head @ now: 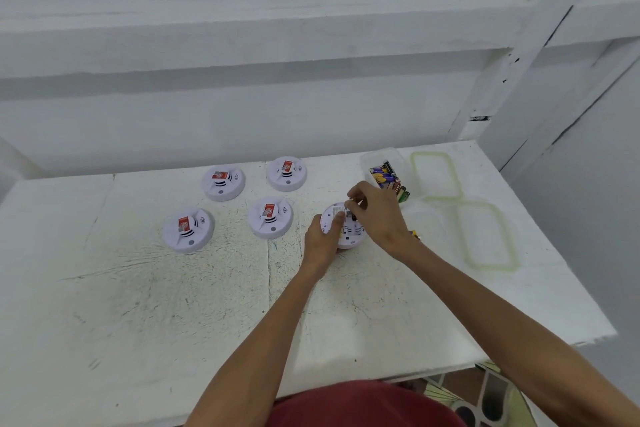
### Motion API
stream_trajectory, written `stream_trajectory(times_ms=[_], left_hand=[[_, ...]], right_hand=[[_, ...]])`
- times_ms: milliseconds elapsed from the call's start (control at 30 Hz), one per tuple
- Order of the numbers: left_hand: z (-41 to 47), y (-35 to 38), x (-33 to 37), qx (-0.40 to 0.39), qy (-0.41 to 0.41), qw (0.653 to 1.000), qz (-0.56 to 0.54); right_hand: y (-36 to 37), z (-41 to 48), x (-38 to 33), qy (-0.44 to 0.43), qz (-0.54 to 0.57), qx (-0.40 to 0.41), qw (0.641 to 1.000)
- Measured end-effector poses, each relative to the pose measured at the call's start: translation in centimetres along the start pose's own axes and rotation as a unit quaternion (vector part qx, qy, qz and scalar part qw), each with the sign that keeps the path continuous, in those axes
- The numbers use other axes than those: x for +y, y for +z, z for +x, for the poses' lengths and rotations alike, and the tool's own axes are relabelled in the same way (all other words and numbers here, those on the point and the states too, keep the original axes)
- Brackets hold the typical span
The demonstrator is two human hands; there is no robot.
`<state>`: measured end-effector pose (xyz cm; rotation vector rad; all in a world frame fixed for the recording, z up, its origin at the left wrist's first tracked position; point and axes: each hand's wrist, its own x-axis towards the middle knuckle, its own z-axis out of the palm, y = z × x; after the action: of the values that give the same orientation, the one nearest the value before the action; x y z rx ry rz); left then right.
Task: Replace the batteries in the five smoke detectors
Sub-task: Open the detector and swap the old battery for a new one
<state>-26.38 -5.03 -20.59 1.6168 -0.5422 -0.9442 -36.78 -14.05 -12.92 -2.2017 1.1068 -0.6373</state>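
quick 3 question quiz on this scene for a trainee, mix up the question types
1. True or false: the left hand grips the upturned detector that the right hand works on.
2. How many idle detectors lie with red labels up? A) two B) three C) four
3. Fill in: the spare batteries sit in a clear ___ beyond the right hand.

Key: 1 true. 2 C. 3 tub.
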Motion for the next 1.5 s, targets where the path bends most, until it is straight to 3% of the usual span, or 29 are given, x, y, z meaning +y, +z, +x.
stream_trajectory(times_ms=[267,467,733,800,900,967,1133,1267,1367,1500], left_hand=[[-0.2,0.2,0.2,0.012,0.006,1.0,0.024],[-0.3,0.3,0.2,0.014,0.002,1.0,0.003],[-0.1,0.4,0.0,0.011,-0.019,0.998,-0.056],[-0.2,0.4,0.0,0.012,-0.025,0.998,-0.063],[-0.1,0.3,0.1,0.016,-0.013,0.998,-0.061],[0.0,0.2,0.1,0.022,-0.008,0.998,-0.052],[0.2,0.2,0.2,0.009,0.004,1.0,-0.023],[0.2,0.1,0.0,-0.003,0.01,1.0,-0.001],[0.3,0.1,0.0,-0.009,-0.001,1.0,-0.002],[0.3,0.1,0.0,0.001,-0.007,1.0,-0.004]], right_hand=[[1.2,-2.1,1.6,-0.048,-0.105,0.0,0.993],[2.1,-3.5,2.1,-0.118,-0.247,-0.011,0.962],[2.8,-4.1,2.2,-0.093,-0.248,-0.068,0.962],[3.2,-4.5,2.3,-0.121,-0.245,-0.062,0.96],[3.0,-4.9,2.0,-0.078,-0.227,-0.123,0.963],[2.5,-4.5,1.9,-0.071,-0.226,-0.111,0.965],[-0.6,-1.6,1.6,-0.077,-0.15,-0.018,0.985],[-3.5,2.3,2.1,0.003,-0.104,0.068,0.992],[-4.6,4.7,3.4,0.069,-0.121,0.041,0.989],[-4.6,6.2,5.2,0.102,-0.166,-0.053,0.979]])
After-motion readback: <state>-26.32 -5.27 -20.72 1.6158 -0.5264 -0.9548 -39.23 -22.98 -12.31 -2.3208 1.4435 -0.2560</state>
